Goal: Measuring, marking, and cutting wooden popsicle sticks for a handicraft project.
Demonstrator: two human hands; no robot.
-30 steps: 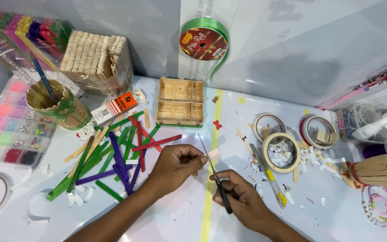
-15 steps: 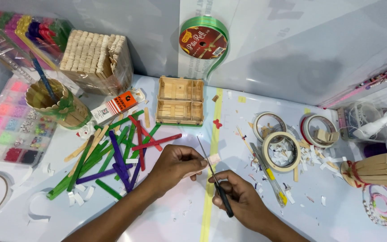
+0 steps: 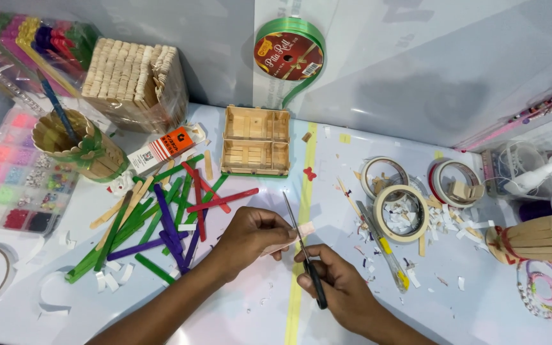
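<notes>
My left hand [image 3: 250, 237] pinches a small pale pink strip [image 3: 301, 231] just above the table. My right hand [image 3: 338, 289] grips black-handled scissors [image 3: 303, 250], and their thin blades point up and away, crossing the strip right beside my left fingertips. Left of my hands lies a heap of green, purple and red craft sticks [image 3: 161, 220]. A shallow box made of plain wooden sticks [image 3: 255, 142] sits behind them, near the wall.
Tape rolls [image 3: 400, 211] and paper scraps lie to the right, with a yellow-tipped pen [image 3: 388, 252]. A stick-built cup [image 3: 81, 148], a bundle of plain sticks [image 3: 137, 80], a bead tray [image 3: 14, 179] and a green ribbon spool [image 3: 287, 56] stand at the back and left.
My right hand has slid slightly left and nearer with the scissors, bringing the blades against the strip. My left hand has barely moved.
</notes>
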